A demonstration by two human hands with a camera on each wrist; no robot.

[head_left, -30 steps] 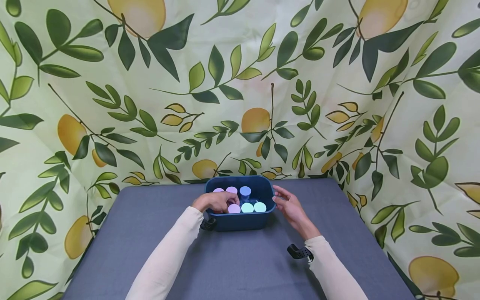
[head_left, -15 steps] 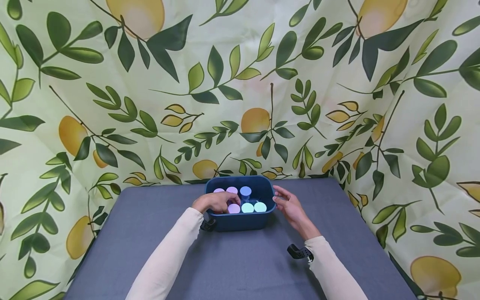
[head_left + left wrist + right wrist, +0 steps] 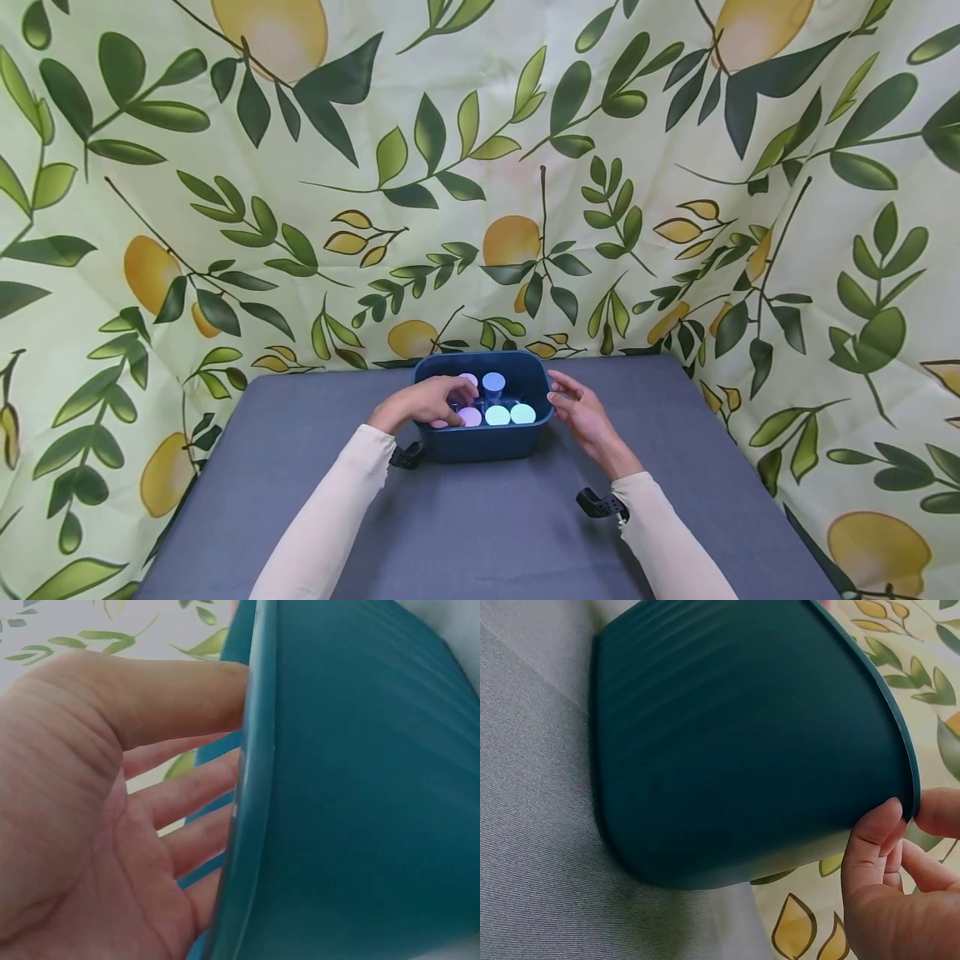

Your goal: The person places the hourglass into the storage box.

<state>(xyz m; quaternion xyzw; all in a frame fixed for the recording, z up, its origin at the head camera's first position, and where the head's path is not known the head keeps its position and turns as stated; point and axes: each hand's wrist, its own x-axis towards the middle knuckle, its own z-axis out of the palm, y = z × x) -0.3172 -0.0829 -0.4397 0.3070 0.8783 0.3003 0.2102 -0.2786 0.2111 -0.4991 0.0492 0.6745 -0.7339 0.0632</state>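
A dark teal plastic bin [image 3: 480,443] stands at the far middle of the table, with several pastel-lidded round tubs inside: pink [image 3: 470,416], mint [image 3: 497,414], blue [image 3: 492,382]. My left hand [image 3: 431,400] reaches over the bin's left rim, fingers spread above the tubs. In the left wrist view the fingers [image 3: 187,795] pass behind the bin's rim [image 3: 251,787], which hides their tips. My right hand [image 3: 573,407] is at the right rim; in the right wrist view its thumb and fingers [image 3: 874,836] pinch the bin's edge [image 3: 735,750].
The bin stands on a grey-blue tablecloth [image 3: 480,525]. A lemon-and-leaf patterned backdrop [image 3: 480,208] rises close behind the table and wraps round both sides. Both arms wear pale long sleeves, with a black strap [image 3: 597,503] at the right wrist.
My left hand has lifted and shifted back and left over the tubs, now covering the back-left lid. The right hand and the bin have stayed put.
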